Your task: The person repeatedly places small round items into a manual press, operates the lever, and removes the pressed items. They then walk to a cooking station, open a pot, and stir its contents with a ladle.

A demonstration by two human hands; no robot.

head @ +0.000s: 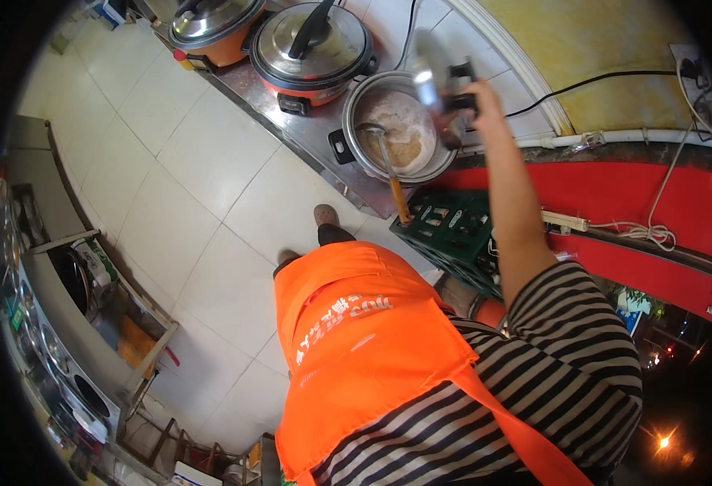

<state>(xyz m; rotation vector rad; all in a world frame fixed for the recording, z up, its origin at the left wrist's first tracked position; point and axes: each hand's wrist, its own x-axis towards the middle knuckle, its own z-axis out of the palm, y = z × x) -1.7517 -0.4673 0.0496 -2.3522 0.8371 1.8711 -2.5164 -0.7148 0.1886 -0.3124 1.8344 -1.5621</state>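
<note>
My right hand point(483, 102) is shut on the black handle point(464, 91) of a shiny pot lid point(426, 82). The lid is tilted on edge and blurred, above the right rim of a metal cooking pot point(351, 121). Inside the uncovered pot, pale foam point(392, 109) partly covers a brownish liquid or mash point(401, 152); which of these cannot be told. A metal ladle point(385, 149) rests in it, with its wooden handle point(399, 197) leaning out over the near rim. My left hand is out of view.
Two lidded orange electric cookers point(310, 54) point(216, 36) stand beside the pot on a metal counter point(325, 130). A green bottle crate point(447, 222) is below the pot. A black cable point(587, 79) runs along the wall. Across the tiled floor point(204, 164) stands a steel counter point(67, 316).
</note>
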